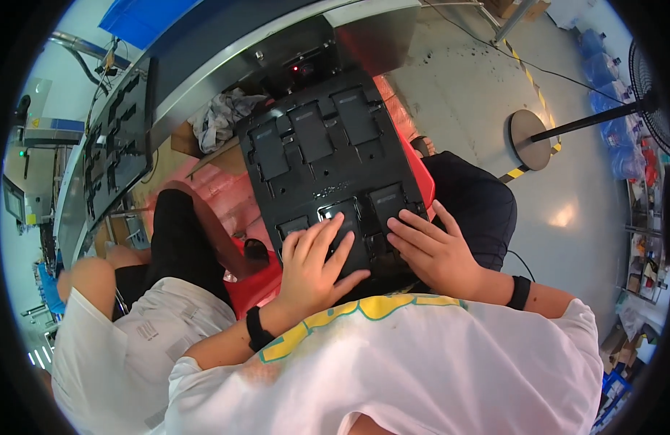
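In the middle of the frame a black plastic tray (327, 156) with moulded pockets rests on the person's lap, over something red (259, 286) that shows at its lower left edge and along its right side. Flat black rectangular parts (311, 132) sit in the pockets in the tray's upper half. The left hand (313, 268) lies flat on the tray's near row, fingers spread and open, pressing on the parts there without gripping anything. The right hand (433, 250) lies just beside it on the same row, also open, its fingers pointing toward the left hand and resting on a black part (385, 199). Each wrist wears a black band. At the left of the frame a second person in a white shirt (114, 348) sits close by, and another black tray (117, 145) stands on a bench in the upper left. A fan stand (530, 138) stands on the grey floor at the right.
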The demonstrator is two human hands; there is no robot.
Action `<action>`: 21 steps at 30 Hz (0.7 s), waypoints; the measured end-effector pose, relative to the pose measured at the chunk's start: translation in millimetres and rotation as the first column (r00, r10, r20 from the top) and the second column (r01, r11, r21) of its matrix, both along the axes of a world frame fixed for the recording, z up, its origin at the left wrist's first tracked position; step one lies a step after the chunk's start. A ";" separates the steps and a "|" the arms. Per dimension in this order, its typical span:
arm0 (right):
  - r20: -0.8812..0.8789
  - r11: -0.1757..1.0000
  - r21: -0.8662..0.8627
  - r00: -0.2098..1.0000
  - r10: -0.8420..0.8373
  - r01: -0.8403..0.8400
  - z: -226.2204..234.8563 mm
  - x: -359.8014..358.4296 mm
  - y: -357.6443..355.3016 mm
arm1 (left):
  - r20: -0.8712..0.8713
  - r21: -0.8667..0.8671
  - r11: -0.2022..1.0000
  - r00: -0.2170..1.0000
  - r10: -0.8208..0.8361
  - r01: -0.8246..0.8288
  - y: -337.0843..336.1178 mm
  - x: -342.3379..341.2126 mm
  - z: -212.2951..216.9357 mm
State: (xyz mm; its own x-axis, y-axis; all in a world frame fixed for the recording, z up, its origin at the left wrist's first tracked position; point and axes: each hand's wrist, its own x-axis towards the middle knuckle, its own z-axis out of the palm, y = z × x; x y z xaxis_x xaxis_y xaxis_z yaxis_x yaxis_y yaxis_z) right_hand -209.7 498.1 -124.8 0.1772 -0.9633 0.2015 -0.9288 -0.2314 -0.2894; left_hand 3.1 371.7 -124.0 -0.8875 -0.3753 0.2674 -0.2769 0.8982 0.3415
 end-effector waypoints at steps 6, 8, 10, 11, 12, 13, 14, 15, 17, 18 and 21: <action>0.083 0.995 -0.100 0.997 -0.001 0.009 -3.9 -3.5 -9.1 | -0.062 0.062 0.991 0.990 0.126 -0.122 1.7 -7.0 -1.8; 0.091 0.997 -0.082 0.996 0.010 -0.003 -0.8 -6.1 -10.2 | -0.061 0.036 0.992 0.990 0.127 -0.125 -4.8 -4.9 -0.7; 0.111 0.998 -0.067 0.994 0.019 -0.012 5.6 -7.3 -14.9 | -0.089 0.027 0.989 0.985 0.148 -0.146 -17.1 -8.7 10.0; 0.134 0.998 -0.059 0.991 0.020 -0.012 8.8 -8.2 -18.8 | -0.096 0.023 0.987 0.982 0.162 -0.160 -28.1 -11.2 19.4; 0.127 0.997 -0.066 0.991 0.036 -0.028 11.4 -8.0 -21.2 | -0.171 0.210 0.943 0.940 0.294 -0.257 -42.1 -11.3 28.2; 0.174 0.995 -0.092 0.985 -0.015 0.032 15.2 -5.8 -22.6 | -0.229 0.387 0.864 0.874 0.429 -0.323 -58.8 -9.0 34.7; 0.228 0.989 -0.122 0.972 -0.055 0.084 16.8 -3.8 -24.8 | -0.270 0.824 0.538 0.713 0.648 -0.177 -81.3 -3.6 33.8; 0.224 0.987 -0.149 0.974 -0.022 0.056 18.1 -2.4 -26.0 | -0.170 0.984 0.107 0.544 0.822 0.146 -101.9 2.3 34.6; 0.263 0.980 -0.149 0.961 -0.088 0.131 19.2 -3.3 -29.4 | -0.105 0.943 -0.039 0.407 0.907 0.330 -127.9 7.8 55.4; 0.271 0.979 -0.150 0.958 -0.095 0.140 18.9 -2.6 -31.5 | 0.006 0.870 -0.134 0.260 0.966 0.475 -142.7 10.7 57.4; 0.286 0.981 -0.124 0.952 -0.110 0.150 17.0 -0.7 -32.4 | -0.088 0.834 0.075 -0.002 0.996 0.547 -179.7 26.9 48.3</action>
